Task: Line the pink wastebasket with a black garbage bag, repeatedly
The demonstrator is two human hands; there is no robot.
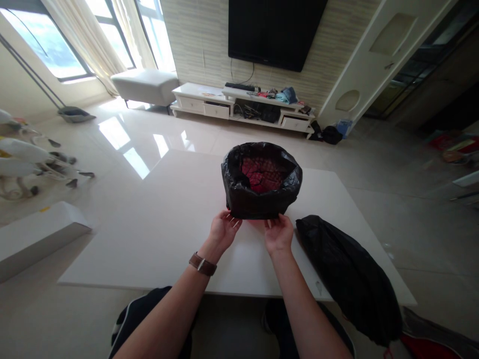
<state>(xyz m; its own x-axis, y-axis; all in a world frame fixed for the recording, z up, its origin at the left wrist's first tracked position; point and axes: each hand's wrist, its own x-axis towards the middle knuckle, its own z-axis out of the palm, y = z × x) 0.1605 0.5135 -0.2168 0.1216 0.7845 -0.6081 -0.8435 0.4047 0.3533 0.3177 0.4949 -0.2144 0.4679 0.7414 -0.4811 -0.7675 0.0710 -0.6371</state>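
A black plastic bag [258, 203] lines a basket, its upper edge folded outward over the rim. Through the opening, the basket's pinkish-red mesh pattern [262, 174] shows. The basket stands near the middle of the white table [149, 239]. On the near side, my left hand [223, 231] grips the bag's hanging hem at its left corner, fingers curled under it. My right hand [279, 234] has the same hem near its right end, thumb outside. A strip of pinkish red is visible below the hem between both hands.
Another long black bag [348, 269] lies along the table's right side, reaching past the front edge. A small keylike item [319, 288] lies beside it. White boxes [41, 234] sit at left, a dustpan [77, 114] on the floor, and a cluttered TV cabinet [243, 107] beyond.
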